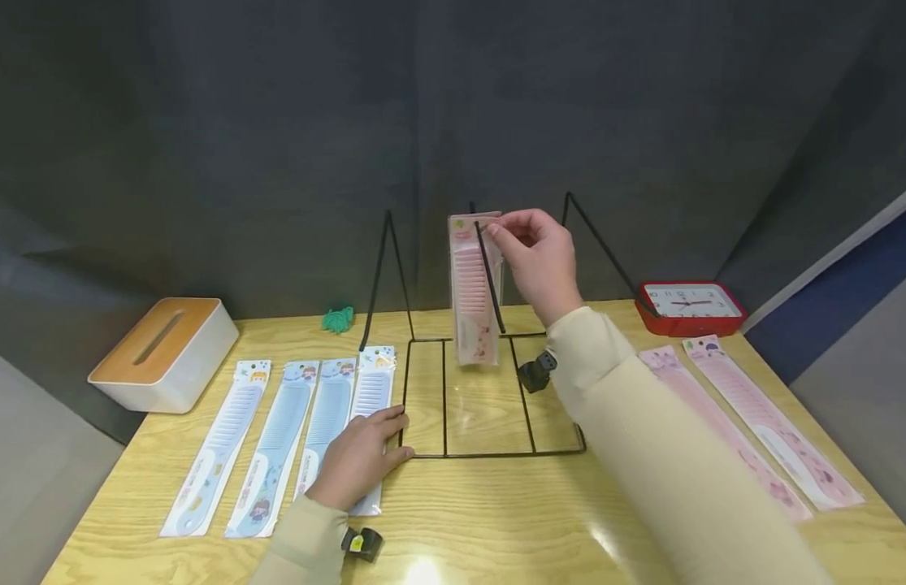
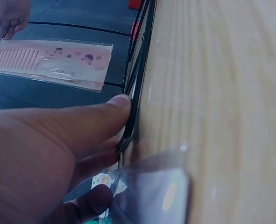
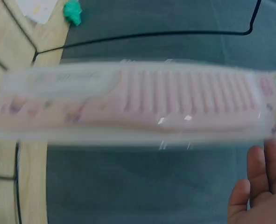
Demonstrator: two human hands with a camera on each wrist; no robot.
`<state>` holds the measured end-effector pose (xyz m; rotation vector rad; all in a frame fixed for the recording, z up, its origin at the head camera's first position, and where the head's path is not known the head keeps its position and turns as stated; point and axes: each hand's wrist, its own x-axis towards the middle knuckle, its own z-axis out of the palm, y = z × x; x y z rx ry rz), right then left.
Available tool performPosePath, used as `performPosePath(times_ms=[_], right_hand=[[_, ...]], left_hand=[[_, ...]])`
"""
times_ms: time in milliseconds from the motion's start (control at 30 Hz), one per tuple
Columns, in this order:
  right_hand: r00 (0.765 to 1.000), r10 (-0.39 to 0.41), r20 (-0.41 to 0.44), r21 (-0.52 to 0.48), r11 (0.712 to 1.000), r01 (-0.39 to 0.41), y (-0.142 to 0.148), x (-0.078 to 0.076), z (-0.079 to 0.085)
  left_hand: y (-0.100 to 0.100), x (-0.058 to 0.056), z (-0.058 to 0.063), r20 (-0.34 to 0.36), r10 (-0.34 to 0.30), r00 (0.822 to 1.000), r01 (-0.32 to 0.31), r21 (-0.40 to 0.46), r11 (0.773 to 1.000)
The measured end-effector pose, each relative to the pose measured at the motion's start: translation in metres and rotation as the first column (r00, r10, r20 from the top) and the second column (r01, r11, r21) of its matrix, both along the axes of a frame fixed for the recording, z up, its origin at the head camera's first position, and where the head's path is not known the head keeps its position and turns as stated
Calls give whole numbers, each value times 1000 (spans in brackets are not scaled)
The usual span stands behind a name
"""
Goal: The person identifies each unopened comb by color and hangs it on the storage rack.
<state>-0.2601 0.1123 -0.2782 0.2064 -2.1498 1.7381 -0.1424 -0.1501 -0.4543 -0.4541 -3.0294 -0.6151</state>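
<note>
My right hand (image 1: 538,258) pinches the top right corner of a packaged pink comb (image 1: 470,301), which hangs upright at the middle arm of a black wire rack (image 1: 496,456). That arm shows in front of the clear packet, from near its top downward. In the right wrist view the pink comb (image 3: 189,95) fills the middle, slightly blurred. My left hand (image 1: 362,452) grips the left side of the rack's base, thumb and fingers about the wire (image 2: 134,109). Under this hand lies a packaged blue comb (image 1: 372,394), partly hidden.
More packaged blue combs (image 1: 273,447) lie to the left, beside a white tissue box with a wooden lid (image 1: 204,357). Two packaged pink combs (image 1: 774,422) lie at right, below a red clock (image 1: 690,302). A green bundle (image 1: 338,320) sits at the back by a dark curtain (image 1: 314,162).
</note>
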Motion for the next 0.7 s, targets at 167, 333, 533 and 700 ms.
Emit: performPosePath(times_ms=[167,333,533,700], right_hand=[[1000,-4,-1,121,993,4,26,3,-18],[996,5,90,237,971,-26,69,4,-37],[950,82,302,321,929,-183,133,-1,-66],[905,78,419,367,897,-248,186,-2,-89]], left_hand=[[-1,-1,0,-2,5,1000,-5,-5,1000],[2,-3,-1,-1,-7,1000,7,5,1000],[6,-4,-2,-8,-14,1000,14,8,1000],[8,-3,-1,5,-12,1000,12,6,1000]])
